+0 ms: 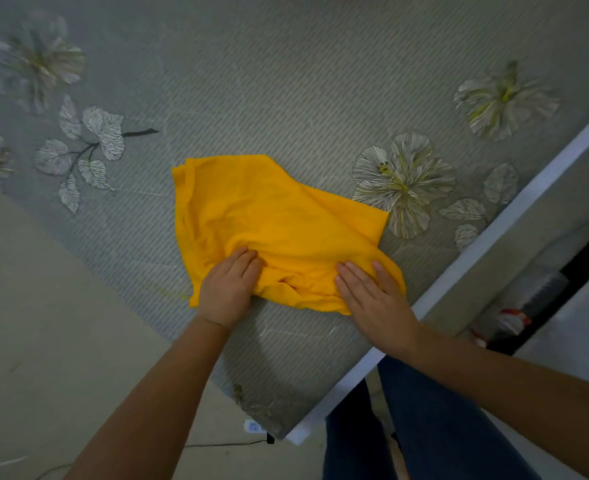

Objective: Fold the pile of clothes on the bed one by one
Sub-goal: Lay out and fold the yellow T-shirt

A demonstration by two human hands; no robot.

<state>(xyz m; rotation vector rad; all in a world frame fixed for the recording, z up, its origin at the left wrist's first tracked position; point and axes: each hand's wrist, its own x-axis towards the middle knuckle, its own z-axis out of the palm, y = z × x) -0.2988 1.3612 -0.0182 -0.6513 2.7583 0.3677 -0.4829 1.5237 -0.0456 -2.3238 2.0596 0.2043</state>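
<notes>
A yellow garment (272,216) lies partly folded on the bed (286,81), near its front corner. My left hand (229,287) rests on the garment's near left edge with its fingers bent down into the cloth. My right hand (372,299) lies flat on the near right edge, fingers straight and pressing the fabric down. Between the two hands the cloth is bunched into wrinkles. No other clothes show in view.
The bed has a grey sheet printed with pale flowers (404,181) and leaves. Its white frame edge (466,265) runs diagonally at the right. Beige floor (44,323) lies at the left, with a cable (224,445) near the bed's corner.
</notes>
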